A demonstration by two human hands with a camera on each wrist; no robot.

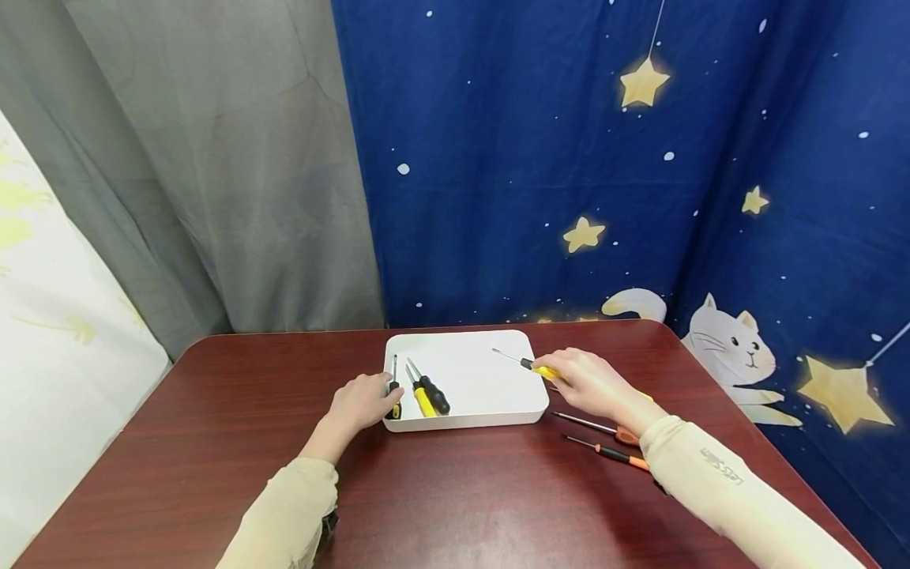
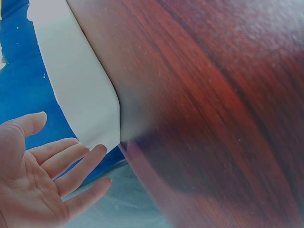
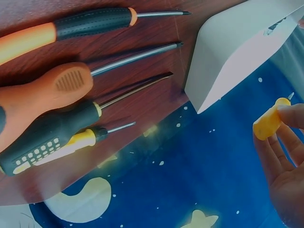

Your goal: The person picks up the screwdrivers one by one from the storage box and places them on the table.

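My right hand (image 1: 596, 386) pinches a yellow-handled screwdriver (image 1: 546, 371) above the right side of the white tray (image 1: 483, 379). In the right wrist view its yellow handle (image 3: 267, 124) sits between thumb and fingers. At the tray's left edge is my left hand (image 1: 361, 401), its fingers extended and loosely spread in the left wrist view; whether they press the rim I cannot tell. Inside the tray, a black-and-yellow screwdriver (image 1: 395, 409) lies beside that hand. To its right are a yellow screwdriver (image 1: 425, 401) and a black screwdriver (image 1: 436, 397).
Right of the tray, several screwdrivers lie on the brown table (image 1: 455, 498): an orange one (image 3: 71, 83), an orange-and-black one (image 3: 92, 24), a black one (image 3: 71, 121) and a yellow one (image 3: 84, 138). A blue curtain (image 1: 490, 158) hangs behind the table.
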